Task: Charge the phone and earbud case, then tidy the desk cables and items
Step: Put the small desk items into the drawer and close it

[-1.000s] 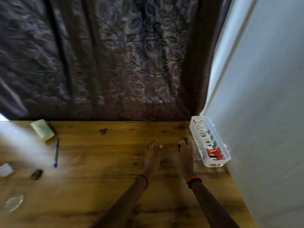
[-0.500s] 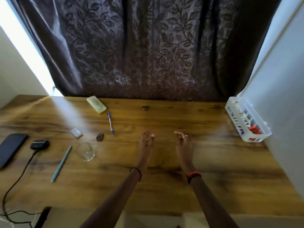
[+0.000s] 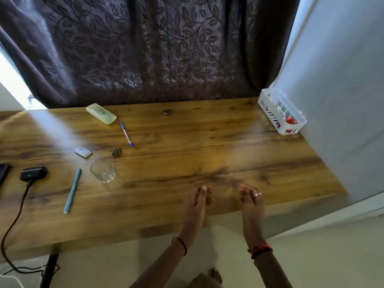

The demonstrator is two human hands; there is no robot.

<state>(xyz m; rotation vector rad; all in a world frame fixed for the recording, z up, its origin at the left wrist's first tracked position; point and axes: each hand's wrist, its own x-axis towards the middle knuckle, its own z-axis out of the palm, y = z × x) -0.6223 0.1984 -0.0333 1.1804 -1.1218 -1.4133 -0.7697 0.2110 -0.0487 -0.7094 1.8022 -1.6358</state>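
The earbud case (image 3: 33, 173), well to the left of the glass (image 3: 102, 171), has a cable (image 3: 14, 215) plugged in and a green light showing, so that charge looks done. The phone (image 3: 3, 173) lies further left of the glass, cut off by the frame edge, and I cannot tell whether it is plugged in. The tidying seems not yet begun. A teal pen (image 3: 72, 190) lies just left of the glass, with a small white box (image 3: 83, 152) and a small dark round thing (image 3: 116, 152) just behind it. A blue pen (image 3: 126, 133) and a pale green case (image 3: 101, 113) lie further behind. The white basket (image 3: 281, 114), far to the right of the glass in the back corner by the wall (image 3: 342, 100), looks the likely home for them. The left hand (image 3: 199, 202) and right hand (image 3: 252, 199) hover right of the glass over the near edge of the desk (image 3: 187, 146), fingers loosely curled and holding nothing. The broad run of wood from the glass to the basket gives room to carry things across. The cable drops over the near edge left of the glass and could snag, and the glass itself could be knocked over.
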